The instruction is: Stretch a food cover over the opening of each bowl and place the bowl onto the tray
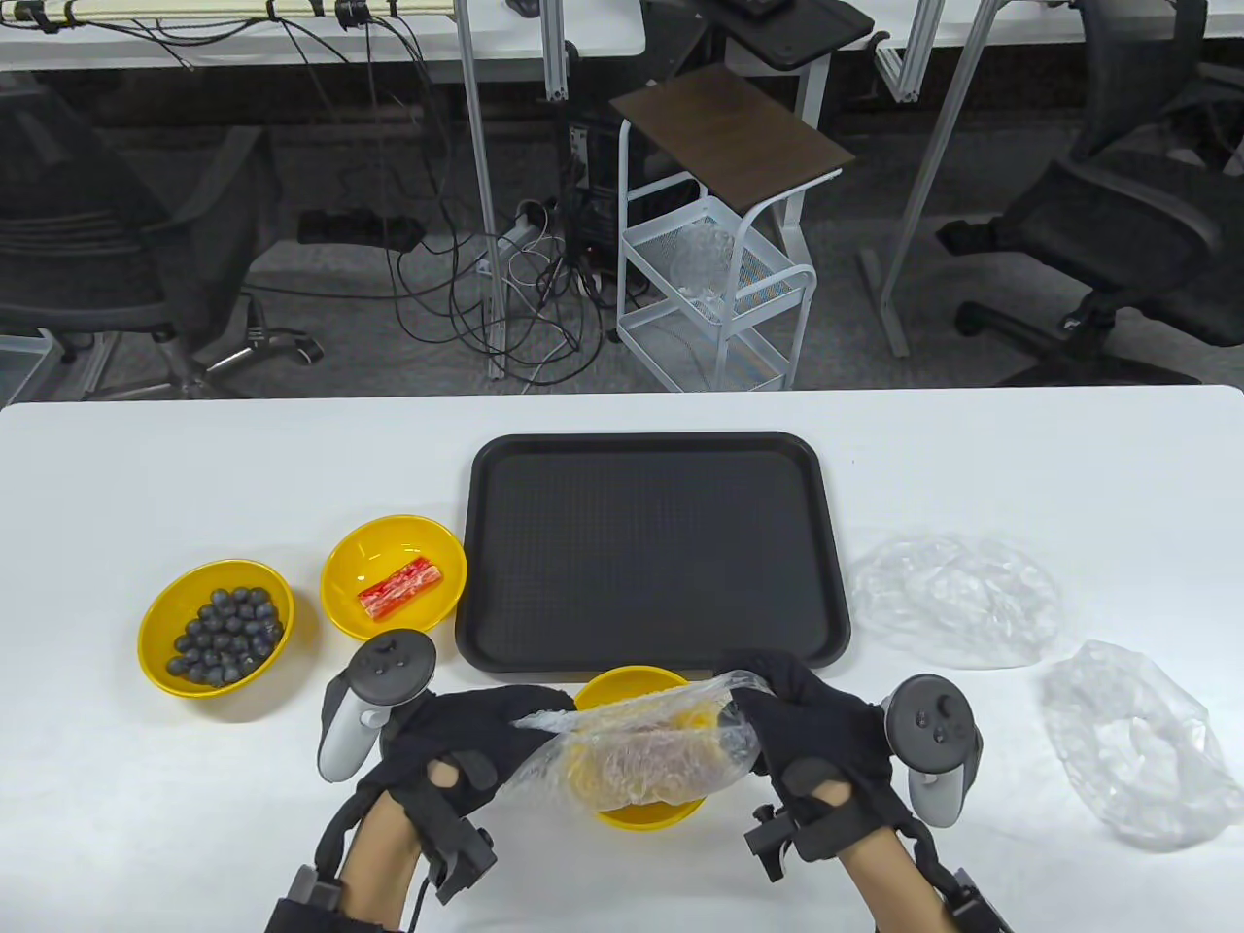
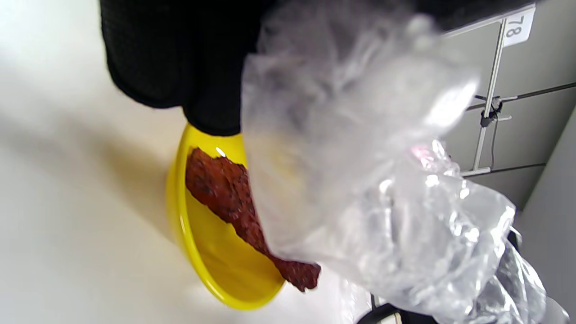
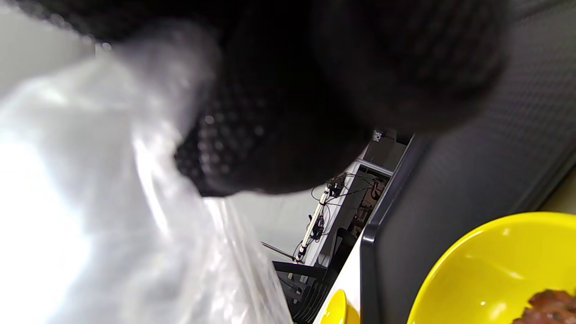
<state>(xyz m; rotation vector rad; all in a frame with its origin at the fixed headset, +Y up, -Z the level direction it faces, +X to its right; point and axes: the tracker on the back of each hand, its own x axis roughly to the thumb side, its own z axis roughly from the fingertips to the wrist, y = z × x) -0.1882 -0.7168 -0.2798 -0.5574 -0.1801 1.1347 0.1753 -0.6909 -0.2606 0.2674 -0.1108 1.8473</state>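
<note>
A yellow bowl (image 1: 622,688) with a brown piece of meat (image 2: 225,193) stands at the table's near edge, just in front of the black tray (image 1: 651,554). A clear plastic food cover (image 1: 641,743) is held stretched above it. My left hand (image 1: 486,734) grips the cover's left end and my right hand (image 1: 792,709) grips its right end. The cover (image 2: 360,171) fills the left wrist view and hides part of the bowl (image 2: 211,252). In the right wrist view the cover (image 3: 112,216) hangs from my glove beside the bowl (image 3: 486,261) and tray (image 3: 472,180).
Left of the tray stand a yellow bowl of dark berries (image 1: 216,627) and a yellow bowl with a red-and-white stick (image 1: 393,575). Two more clear covers (image 1: 957,601) (image 1: 1132,743) lie on the table at the right. Chairs and a small cart stand beyond the table.
</note>
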